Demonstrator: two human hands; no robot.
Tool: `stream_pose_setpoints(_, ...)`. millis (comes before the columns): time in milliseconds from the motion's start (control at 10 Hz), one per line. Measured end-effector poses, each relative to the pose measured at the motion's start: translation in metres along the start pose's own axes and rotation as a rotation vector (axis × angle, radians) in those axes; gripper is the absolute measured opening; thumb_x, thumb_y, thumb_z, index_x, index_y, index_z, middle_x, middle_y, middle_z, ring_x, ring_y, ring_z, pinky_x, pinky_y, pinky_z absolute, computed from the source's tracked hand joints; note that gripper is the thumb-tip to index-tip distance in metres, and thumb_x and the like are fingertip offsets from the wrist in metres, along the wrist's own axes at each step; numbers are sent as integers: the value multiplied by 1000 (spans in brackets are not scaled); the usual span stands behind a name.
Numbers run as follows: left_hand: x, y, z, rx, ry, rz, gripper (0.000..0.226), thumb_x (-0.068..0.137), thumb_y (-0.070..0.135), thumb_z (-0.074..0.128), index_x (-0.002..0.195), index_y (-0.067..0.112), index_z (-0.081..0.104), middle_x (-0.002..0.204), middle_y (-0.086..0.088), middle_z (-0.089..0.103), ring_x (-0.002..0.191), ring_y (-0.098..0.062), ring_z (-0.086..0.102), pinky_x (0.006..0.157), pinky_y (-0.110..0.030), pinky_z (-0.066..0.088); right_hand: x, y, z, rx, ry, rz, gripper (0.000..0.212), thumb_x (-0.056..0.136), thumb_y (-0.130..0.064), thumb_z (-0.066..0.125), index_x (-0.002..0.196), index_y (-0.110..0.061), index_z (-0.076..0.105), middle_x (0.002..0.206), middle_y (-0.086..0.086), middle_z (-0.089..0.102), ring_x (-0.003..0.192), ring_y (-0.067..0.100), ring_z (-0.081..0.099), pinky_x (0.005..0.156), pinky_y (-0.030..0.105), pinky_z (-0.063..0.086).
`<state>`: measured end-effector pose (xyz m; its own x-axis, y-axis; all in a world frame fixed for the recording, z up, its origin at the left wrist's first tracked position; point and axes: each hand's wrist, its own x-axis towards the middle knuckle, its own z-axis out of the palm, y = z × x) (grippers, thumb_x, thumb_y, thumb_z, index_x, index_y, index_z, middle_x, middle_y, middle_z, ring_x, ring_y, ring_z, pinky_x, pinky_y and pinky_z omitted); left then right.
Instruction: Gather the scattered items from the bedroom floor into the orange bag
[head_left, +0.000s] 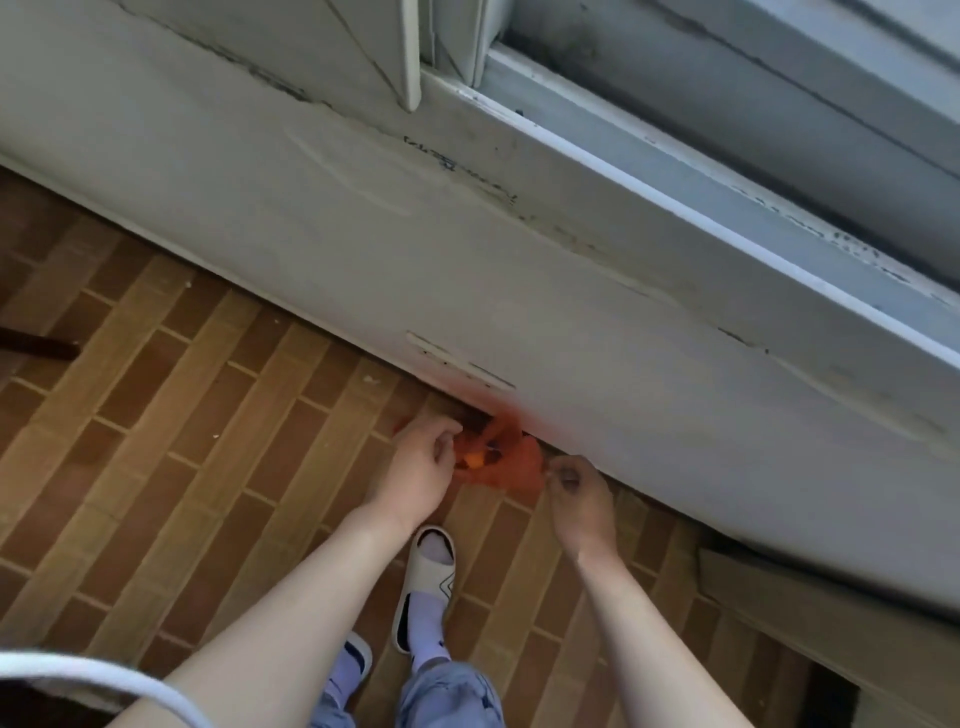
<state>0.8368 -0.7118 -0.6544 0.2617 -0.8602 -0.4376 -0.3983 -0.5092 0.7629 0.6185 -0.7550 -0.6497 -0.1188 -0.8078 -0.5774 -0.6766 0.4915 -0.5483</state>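
Note:
The orange bag (511, 457) is a thin crumpled plastic one, low down by the foot of the white wall. My left hand (422, 467) grips its left edge with curled fingers. My right hand (576, 493) pinches its right edge between thumb and fingers. Between the two hands the mouth of the bag is spread, and a small yellow-orange item (475, 460) shows inside. What else lies in the bag is hidden by its folds.
Brown brick-pattern floor (182, 441) stretches to the left with a few small white specks. The white wall (467, 249) and a window frame (727, 182) run diagonally above. My slippered feet (426, 582) stand below the bag. A dark furniture leg (41, 345) is at left, a white cable (104, 675) at bottom left.

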Motion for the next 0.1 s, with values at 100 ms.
stream_pose_setpoints(100,-11,-6,-16,-32,49,-42,28,98,6,54,119,19,68,114,2,65,100,-11,64,93,-30,52,-4,-4,2,11,10,-2,12,100,-15,59,105,-22,66,99,-11,67,87,-3,59,65,12,41)
